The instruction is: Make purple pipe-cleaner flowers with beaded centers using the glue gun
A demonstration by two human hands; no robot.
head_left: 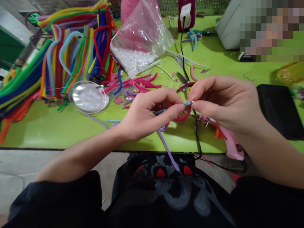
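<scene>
Thumb and fingers of my left hand pinch a short light blue pipe cleaner, whose end sticks out to the right. Facing it, my right hand is closed at the fingertips on a tiny shiny piece at that end, too small to name. Below the left hand, a purple pipe cleaner hangs over the table's front edge. Just behind the hands lie pliers with dark jaws. A pink glue gun rests under my right wrist, its nozzle pointing left.
Bundles of coloured pipe cleaners fill the left side. A clear bag of white bits stands behind, near a round clear spool. Pink pipe cleaner pieces lie scattered. A black cable crosses the green table; a black phone lies right.
</scene>
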